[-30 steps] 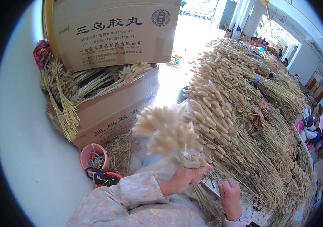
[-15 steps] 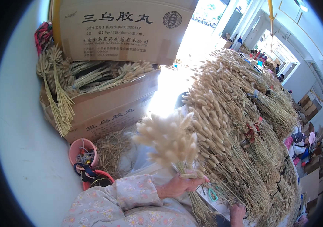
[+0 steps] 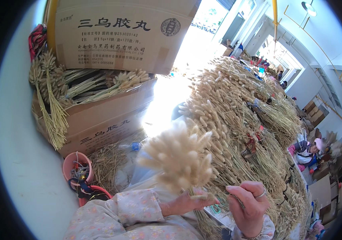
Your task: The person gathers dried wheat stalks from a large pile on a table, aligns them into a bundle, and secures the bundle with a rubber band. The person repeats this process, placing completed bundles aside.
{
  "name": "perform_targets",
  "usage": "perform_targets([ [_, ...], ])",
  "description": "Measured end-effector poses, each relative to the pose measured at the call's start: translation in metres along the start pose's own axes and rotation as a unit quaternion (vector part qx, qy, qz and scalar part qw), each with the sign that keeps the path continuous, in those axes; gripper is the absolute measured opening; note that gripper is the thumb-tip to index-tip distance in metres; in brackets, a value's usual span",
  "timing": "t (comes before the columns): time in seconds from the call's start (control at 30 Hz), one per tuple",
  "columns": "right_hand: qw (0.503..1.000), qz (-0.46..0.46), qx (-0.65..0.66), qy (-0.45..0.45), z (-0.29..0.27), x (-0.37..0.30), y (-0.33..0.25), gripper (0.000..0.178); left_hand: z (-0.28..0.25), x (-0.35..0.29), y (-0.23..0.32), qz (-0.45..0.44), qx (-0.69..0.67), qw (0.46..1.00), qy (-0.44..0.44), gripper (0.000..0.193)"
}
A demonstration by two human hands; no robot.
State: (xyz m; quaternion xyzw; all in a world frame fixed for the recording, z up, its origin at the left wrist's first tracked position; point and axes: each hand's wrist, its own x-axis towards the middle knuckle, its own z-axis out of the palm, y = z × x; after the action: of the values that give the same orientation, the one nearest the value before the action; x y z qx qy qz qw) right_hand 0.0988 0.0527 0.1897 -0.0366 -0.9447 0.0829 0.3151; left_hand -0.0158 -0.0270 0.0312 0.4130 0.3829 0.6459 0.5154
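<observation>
A fluffy bunch of dried bunny-tail grass point(image 3: 178, 158) stands upright in my left hand point(image 3: 182, 204), heads up, its stems running down below the fist. My left fingers are closed around the stems just under the heads. My right hand point(image 3: 251, 208), with a ring on one finger, is raised just right of the bunch. Its fingers are bent in toward the thumb; what they hold, if anything, is too small to name. Between the hands, a green handle loop point(image 3: 216, 208) peeks out on the table, mostly hidden.
A large heap of dried bunny-tail grass point(image 3: 227, 132) covers the table to the right. At left stands an open cardboard box point(image 3: 99, 116) with more bunches. Below it are a pink bucket point(image 3: 70, 164) and a red container point(image 3: 106, 193). A co-worker point(image 3: 307, 152) sits beyond the heap.
My right hand has risen from the table's lower edge to beside the bunch. My left hand still grips the bunch. The whole view has shifted slightly.
</observation>
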Motion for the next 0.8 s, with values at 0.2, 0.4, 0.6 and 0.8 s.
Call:
perform_targets([
  [0.2, 0.993, -0.117, -0.003, -0.024, 0.020, 0.044, -0.017, 0.029, 0.020, 0.011, -0.007, 0.170, -0.157, 0.970, 0.079, 0.019],
  [0.4, 0.993, -0.117, 0.003, -0.013, 0.026, 0.041, -0.020, 0.022, 0.011, 0.003, -0.006, 0.059, -0.032, 0.996, 0.052, 0.013],
  [0.6, 0.990, -0.134, 0.049, -0.021, 0.025, 0.040, -0.020, 0.023, 0.014, 0.004, 0.002, 0.116, -0.079, 0.989, 0.042, 0.016],
  [0.8, 0.985, -0.160, 0.064, -0.026, 0.026, 0.041, -0.023, 0.024, 0.015, 0.004, -0.001, 0.086, -0.081, 0.992, 0.040, 0.017],
])
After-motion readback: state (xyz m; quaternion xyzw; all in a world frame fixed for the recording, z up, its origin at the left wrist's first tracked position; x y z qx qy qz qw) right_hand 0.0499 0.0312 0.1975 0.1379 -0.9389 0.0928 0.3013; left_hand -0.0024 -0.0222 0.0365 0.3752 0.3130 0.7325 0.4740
